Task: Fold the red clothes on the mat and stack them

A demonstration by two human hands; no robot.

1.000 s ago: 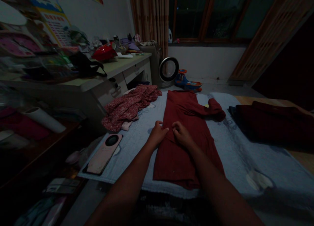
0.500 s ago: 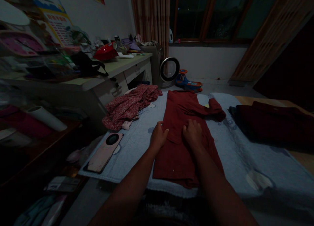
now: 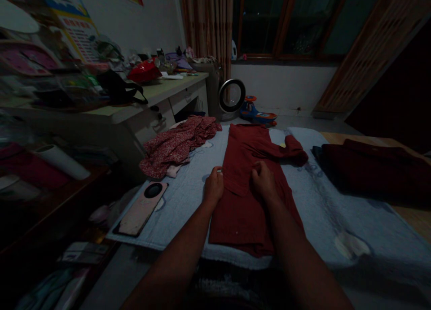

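Observation:
A dark red garment [image 3: 251,180] lies flat and lengthwise on a pale blue cloth [image 3: 313,198] covering the surface in front of me. One sleeve is folded across its upper part toward the right. My left hand [image 3: 213,185] pinches the garment's left edge at mid-length. My right hand [image 3: 264,181] has its fingers curled on the cloth of the garment just right of the middle. A folded flap of the garment lies between my two hands.
A red patterned garment [image 3: 178,144] is heaped at the cloth's far left. A phone in a pink case [image 3: 141,209] lies at the near left. Dark red folded fabric [image 3: 373,166] sits on the right. A cluttered desk [image 3: 134,103] stands left; a round fan [image 3: 231,96] and a toy [image 3: 257,112] are on the floor beyond.
My hands, close together at the garment's middle a second ago, have moved apart. The right hand went right and closed its fingers on the fabric; the left stayed at the left edge.

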